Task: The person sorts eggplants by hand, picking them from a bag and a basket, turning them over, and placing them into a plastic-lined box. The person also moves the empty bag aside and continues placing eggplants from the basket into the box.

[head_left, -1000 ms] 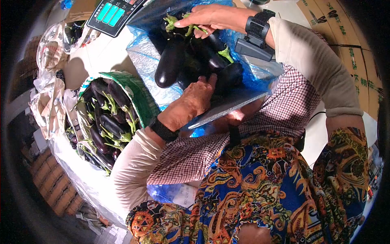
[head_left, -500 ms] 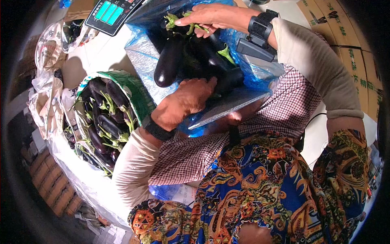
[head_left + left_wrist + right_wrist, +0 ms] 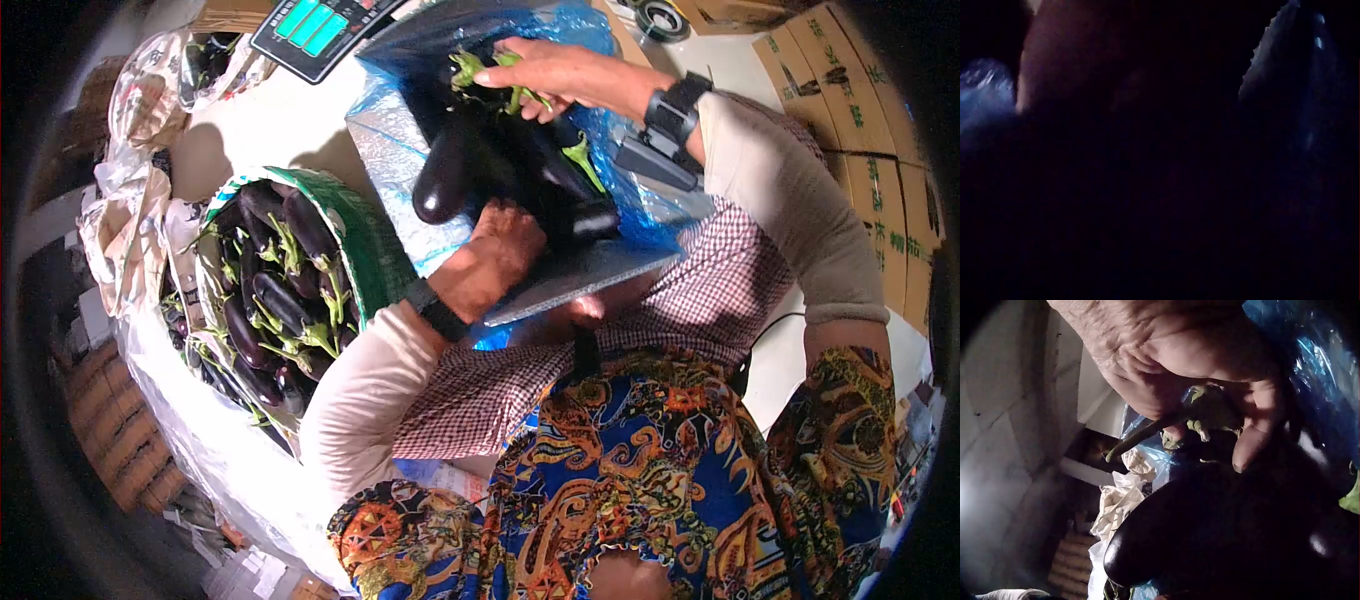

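Dark purple eggplants [image 3: 445,180] lie in a box lined with blue plastic film [image 3: 385,130] in front of the person. The right hand [image 3: 575,80] rests over their green stem ends, thumb out straight. In the right wrist view, the right hand [image 3: 1191,347] has its fingertips down around a stem [image 3: 1141,439] and calyxes, with a long glossy eggplant [image 3: 1141,540] below. Down among the eggplants at the box's near side is the left hand [image 3: 495,255], its fingertips hidden. The left wrist view is nearly black; whether the left hand grips an eggplant I cannot tell.
To the left stands a green-rimmed sack [image 3: 375,250] full of eggplants with long stems. A digital scale [image 3: 320,38] with a lit display is behind it. Printed cardboard cartons [image 3: 870,130] line the right. A silver foil-like flap [image 3: 590,285] edges the box's near side.
The head view has shifted, so the whole scene sits farther right. The left hand drew back slightly, then reached in again among the eggplants. The right hand stays over the stems.
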